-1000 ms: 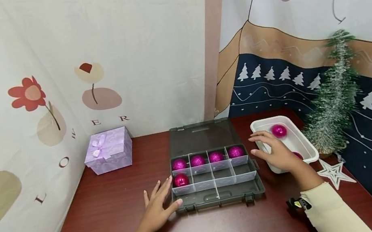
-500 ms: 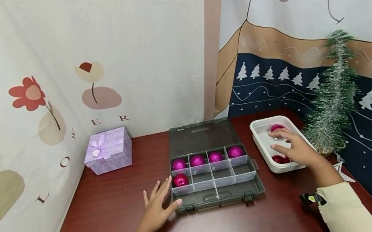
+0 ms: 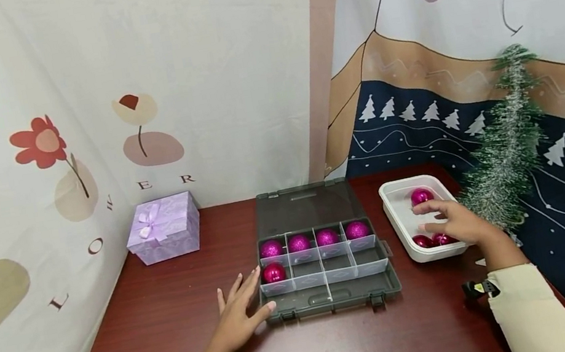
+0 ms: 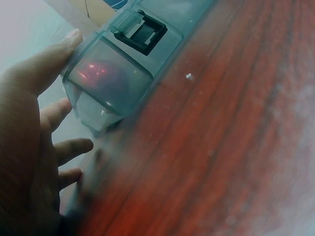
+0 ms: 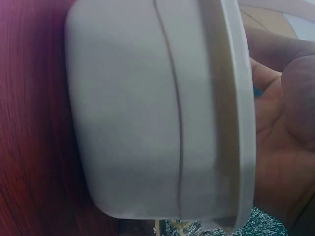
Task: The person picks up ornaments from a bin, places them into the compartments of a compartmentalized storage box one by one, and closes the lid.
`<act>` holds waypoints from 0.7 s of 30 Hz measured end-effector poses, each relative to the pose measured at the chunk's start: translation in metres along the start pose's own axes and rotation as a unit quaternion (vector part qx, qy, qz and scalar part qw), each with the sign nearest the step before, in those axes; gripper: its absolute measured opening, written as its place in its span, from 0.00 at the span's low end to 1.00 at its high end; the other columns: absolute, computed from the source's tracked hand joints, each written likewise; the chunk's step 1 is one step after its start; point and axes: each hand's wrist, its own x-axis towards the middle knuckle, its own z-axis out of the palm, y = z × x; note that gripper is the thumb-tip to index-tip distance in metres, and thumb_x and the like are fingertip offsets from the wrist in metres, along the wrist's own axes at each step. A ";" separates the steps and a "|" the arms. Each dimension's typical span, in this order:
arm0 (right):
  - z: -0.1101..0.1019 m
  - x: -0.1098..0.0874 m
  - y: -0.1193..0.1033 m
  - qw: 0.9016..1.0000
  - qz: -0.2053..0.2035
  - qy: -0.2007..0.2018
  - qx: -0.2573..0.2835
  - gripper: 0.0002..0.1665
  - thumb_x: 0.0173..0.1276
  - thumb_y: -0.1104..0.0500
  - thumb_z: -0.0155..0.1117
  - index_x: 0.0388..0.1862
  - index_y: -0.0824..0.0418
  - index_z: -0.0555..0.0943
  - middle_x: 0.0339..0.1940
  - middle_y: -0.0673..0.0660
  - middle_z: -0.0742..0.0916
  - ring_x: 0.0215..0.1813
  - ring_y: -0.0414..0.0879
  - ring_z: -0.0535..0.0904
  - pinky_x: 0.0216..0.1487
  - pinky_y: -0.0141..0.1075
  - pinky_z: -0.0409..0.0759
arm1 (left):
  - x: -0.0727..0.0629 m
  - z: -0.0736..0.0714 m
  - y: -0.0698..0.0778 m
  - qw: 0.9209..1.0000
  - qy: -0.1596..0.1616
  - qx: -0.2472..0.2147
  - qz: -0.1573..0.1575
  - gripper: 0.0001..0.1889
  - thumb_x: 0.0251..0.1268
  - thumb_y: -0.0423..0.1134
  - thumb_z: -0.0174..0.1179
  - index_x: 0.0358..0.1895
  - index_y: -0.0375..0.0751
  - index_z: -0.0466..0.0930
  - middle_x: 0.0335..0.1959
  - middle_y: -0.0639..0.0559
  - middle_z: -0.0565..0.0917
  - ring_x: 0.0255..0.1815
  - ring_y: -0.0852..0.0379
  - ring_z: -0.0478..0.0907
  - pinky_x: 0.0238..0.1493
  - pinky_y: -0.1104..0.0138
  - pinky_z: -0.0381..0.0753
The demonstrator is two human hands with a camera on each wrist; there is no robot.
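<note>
A dark see-through compartment box [image 3: 303,302] lies with its lid [image 3: 310,205] folded back. Glittery magenta Christmas balls [image 3: 299,243] fill its back row, and one shiny ball [image 3: 274,272] sits in the left compartment of the middle row. My left hand [image 3: 239,320] rests at the box's left side, fingers spread, thumb at the front corner. Over the white plastic tray [image 3: 404,230] reaches my right hand [image 3: 458,222], its thumb and fingers apart with nothing seen between them. Below and around it lie shiny balls: one at the back [image 3: 422,196], two at the front [image 3: 422,241].
A lilac gift box [image 3: 165,228] with a bow stands at the back left of the dark red table [image 3: 170,307]. Behind the tray on the right is a small frosted Christmas tree [image 3: 507,144]. Part of a white star [image 3: 480,262] shows beneath my right forearm.
My right hand has moved from the tray's left rim rightward to over its inside, then slightly further right, uncovering the balls at the front. My left hand stays at the compartment box.
</note>
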 end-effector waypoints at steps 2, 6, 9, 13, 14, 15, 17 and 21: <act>-0.001 0.001 0.002 1.000 0.005 -0.013 0.007 0.26 0.75 0.60 0.73 0.68 0.69 0.83 0.66 0.70 0.87 0.69 0.69 0.80 0.73 0.68 0.77 | 0.000 0.000 0.000 1.000 -0.002 -0.002 -0.002 0.46 0.71 0.59 0.68 0.88 0.53 0.62 0.86 0.46 0.69 0.88 0.26 0.58 0.78 0.17 0.27; -0.003 0.003 0.006 1.000 0.005 -0.026 0.009 0.25 0.74 0.60 0.74 0.65 0.70 0.84 0.63 0.70 0.88 0.69 0.71 0.80 0.74 0.73 0.74 | 0.000 0.001 0.000 1.000 -0.004 -0.002 -0.003 0.46 0.71 0.60 0.68 0.88 0.54 0.62 0.86 0.47 0.69 0.88 0.26 0.58 0.78 0.17 0.27; -0.004 0.005 0.009 0.999 0.004 -0.036 0.007 0.23 0.72 0.60 0.76 0.62 0.70 0.85 0.61 0.69 0.89 0.69 0.70 0.80 0.74 0.74 0.73 | 0.000 0.000 0.000 1.000 -0.001 -0.001 -0.003 0.46 0.70 0.59 0.68 0.88 0.54 0.62 0.86 0.47 0.69 0.88 0.26 0.58 0.78 0.17 0.27; -0.006 0.008 0.012 0.998 0.008 -0.060 0.006 0.22 0.71 0.59 0.77 0.60 0.67 0.87 0.60 0.66 0.91 0.69 0.68 0.81 0.73 0.69 0.77 | 0.000 0.000 -0.001 1.000 0.001 -0.001 -0.004 0.46 0.70 0.59 0.69 0.88 0.54 0.62 0.86 0.47 0.70 0.88 0.26 0.58 0.78 0.17 0.27; -0.006 0.008 0.013 0.998 0.011 -0.066 0.003 0.22 0.71 0.58 0.78 0.60 0.66 0.88 0.59 0.65 0.91 0.68 0.67 0.82 0.72 0.67 0.79 | 0.000 0.000 -0.001 1.000 0.000 -0.001 -0.004 0.46 0.70 0.59 0.69 0.88 0.54 0.62 0.86 0.47 0.69 0.88 0.26 0.58 0.78 0.17 0.27; -0.007 0.008 0.014 0.997 0.012 -0.072 0.002 0.22 0.71 0.58 0.78 0.60 0.65 0.88 0.59 0.65 0.92 0.68 0.66 0.82 0.71 0.64 0.80 | 0.000 0.000 -0.001 1.000 -0.001 -0.001 -0.003 0.46 0.70 0.59 0.68 0.88 0.54 0.62 0.86 0.47 0.69 0.88 0.26 0.58 0.78 0.17 0.27; -0.008 0.009 0.015 0.996 0.020 -0.085 0.000 0.22 0.69 0.57 0.79 0.59 0.64 0.89 0.58 0.65 0.92 0.67 0.64 0.83 0.69 0.60 0.82 | 0.000 0.001 -0.001 1.000 -0.003 -0.001 -0.002 0.46 0.71 0.60 0.68 0.88 0.55 0.62 0.86 0.47 0.69 0.88 0.26 0.58 0.78 0.17 0.27; -0.009 0.010 0.015 0.994 0.026 -0.106 0.004 0.22 0.67 0.56 0.82 0.57 0.64 0.90 0.58 0.64 0.93 0.66 0.60 0.82 0.69 0.58 0.81 | 0.001 0.002 -0.003 1.000 -0.004 0.000 -0.002 0.45 0.71 0.60 0.68 0.88 0.55 0.62 0.86 0.48 0.69 0.88 0.27 0.58 0.78 0.17 0.27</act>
